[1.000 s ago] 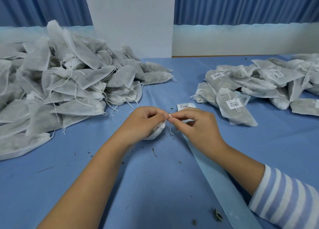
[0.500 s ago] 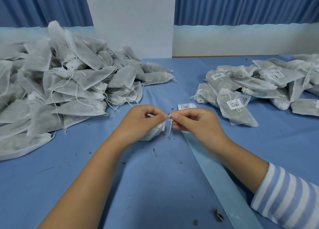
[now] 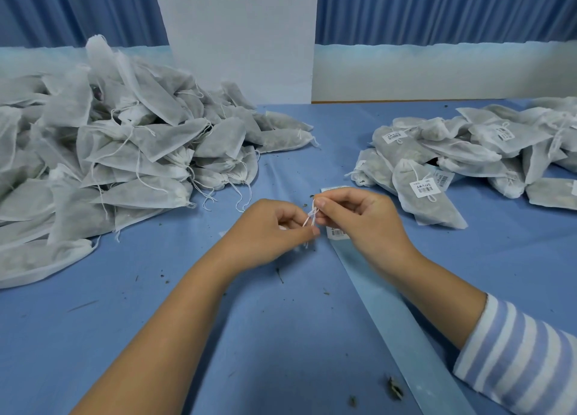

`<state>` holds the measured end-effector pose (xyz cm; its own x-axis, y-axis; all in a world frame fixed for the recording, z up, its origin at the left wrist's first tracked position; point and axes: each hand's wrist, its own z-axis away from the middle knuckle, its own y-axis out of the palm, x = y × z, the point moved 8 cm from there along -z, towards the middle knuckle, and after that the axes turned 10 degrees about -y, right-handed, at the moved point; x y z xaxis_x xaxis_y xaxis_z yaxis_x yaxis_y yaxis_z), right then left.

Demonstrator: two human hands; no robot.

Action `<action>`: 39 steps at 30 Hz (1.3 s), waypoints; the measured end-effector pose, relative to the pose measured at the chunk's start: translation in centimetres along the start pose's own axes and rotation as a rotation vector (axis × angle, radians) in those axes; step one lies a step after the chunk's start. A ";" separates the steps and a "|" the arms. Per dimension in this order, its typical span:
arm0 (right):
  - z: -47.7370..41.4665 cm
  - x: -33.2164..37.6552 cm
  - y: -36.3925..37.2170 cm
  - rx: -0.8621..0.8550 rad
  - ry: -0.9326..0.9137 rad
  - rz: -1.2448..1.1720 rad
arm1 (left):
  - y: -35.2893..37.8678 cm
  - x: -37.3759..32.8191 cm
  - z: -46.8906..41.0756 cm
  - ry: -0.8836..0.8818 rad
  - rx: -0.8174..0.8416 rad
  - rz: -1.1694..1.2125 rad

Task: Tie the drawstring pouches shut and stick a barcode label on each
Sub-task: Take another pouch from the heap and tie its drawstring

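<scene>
Half a second ago a white bulge of the pouch (image 3: pixel 285 227) showed below the left hand (image 3: pixel 271 232); now that hand's curled fingers cover it almost wholly, and only slivers of white cloth peep out between the fingers and under the thumb. The hand grips the pouch just above the blue surface (image 3: pixel 218 336), near the middle. The drawstring (image 3: pixel 312 215) now stands up as a few thin white strands between the two hands, where before it was barely seen. The right hand (image 3: pixel 365 222) pinches the top of those strands between thumb and forefinger, its other fingers curled in. Both hands sit much where they were, fingertips nearly touching.

A pale backing strip (image 3: pixel 390 314) runs from under the right hand toward the near right edge, under a striped sleeve (image 3: pixel 518 358). A barcode label (image 3: pixel 338 232) on it now shows just below the right hand, and the strip's far end (image 3: pixel 331 189) is partly covered by that hand's fingers.

The big heap of unlabelled pouches (image 3: pixel 109 152) on the left and the smaller labelled heap (image 3: pixel 474 146) on the right lie as before. The nearest labelled pouch (image 3: pixel 437 210) carries a white sticker (image 3: pixel 423 187) with a barcode and a line of print above it, too small to read
</scene>
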<state>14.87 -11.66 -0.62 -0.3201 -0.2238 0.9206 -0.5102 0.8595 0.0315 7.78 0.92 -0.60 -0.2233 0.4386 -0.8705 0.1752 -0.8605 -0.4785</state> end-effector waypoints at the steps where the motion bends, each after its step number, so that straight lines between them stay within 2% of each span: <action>1: 0.0 -0.1 -0.1 -0.014 0.008 -0.006 | 0.0 0.0 -0.1 0.002 -0.005 -0.008; 5: -0.3 -0.6 -0.8 -0.086 0.080 -0.034 | -0.2 0.0 -0.3 -0.009 0.000 -0.016; 11: -0.2 -1.5 -0.4 -0.097 0.203 -0.062 | -0.9 0.2 -0.5 0.013 -0.116 -0.123; 17: 0.5 -1.8 0.8 -0.048 0.359 -0.376 | -2.6 -0.2 -0.1 0.041 -0.288 -0.324; 22: 1.1 -1.4 2.3 0.091 0.440 -0.422 | -3.4 -1.3 0.5 0.077 -0.451 -0.549; 27: 1.7 -0.9 3.6 0.332 0.399 -0.251 | -3.5 -1.7 0.8 0.135 -0.496 -0.578; 30: 1.9 -0.8 3.7 0.383 0.373 -0.178 | -3.4 -1.6 0.8 0.164 -0.503 -0.573; 32: 1.7 -0.6 3.3 0.337 0.361 -0.217 | -3.6 -1.3 0.6 0.168 -0.495 -0.539; 35: 0.9 -0.5 2.1 0.163 0.354 -0.369 | -3.6 -0.1 -0.3 0.138 -0.404 -0.448; 39: -0.4 -0.7 0.3 -0.038 0.369 -0.514 | -2.4 1.0 -1.1 0.152 -0.272 -0.488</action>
<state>15.27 -11.08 -1.14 0.2576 -0.4454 0.8575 -0.4945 0.7016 0.5130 8.15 3.68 -0.51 -0.2030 0.8176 -0.5389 0.3310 -0.4606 -0.8236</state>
